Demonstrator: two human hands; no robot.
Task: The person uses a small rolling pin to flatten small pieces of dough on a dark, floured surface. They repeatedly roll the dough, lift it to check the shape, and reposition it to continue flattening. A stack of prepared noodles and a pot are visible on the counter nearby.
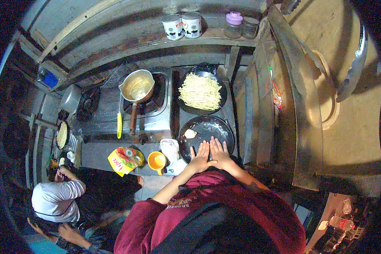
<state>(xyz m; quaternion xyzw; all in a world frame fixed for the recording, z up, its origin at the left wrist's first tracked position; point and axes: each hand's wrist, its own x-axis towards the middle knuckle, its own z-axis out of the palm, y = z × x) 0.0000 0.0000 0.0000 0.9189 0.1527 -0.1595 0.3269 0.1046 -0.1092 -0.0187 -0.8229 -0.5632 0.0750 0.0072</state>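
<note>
A round dark tray (224,125), dusted with white flour, lies right in front of me. My left hand (200,160) and my right hand (220,155) rest side by side, palms down, on its near part. Their fingers are stretched out and point away from me. Whatever may lie under the palms is hidden. A small pale lump of dough (190,133) sits on the tray, beyond my left fingertips. Just behind this tray, a pile of pale cut noodle strips (200,92) fills a second dark round tray (185,106).
Left of the trays, a dented saucepan (137,86) stands on a gas stove (103,106) beside a yellow-handled utensil (119,127). An orange cup (156,161), white bag (170,149) and yellow packet (125,161) line the near edge. Another person (57,197) works at lower left.
</note>
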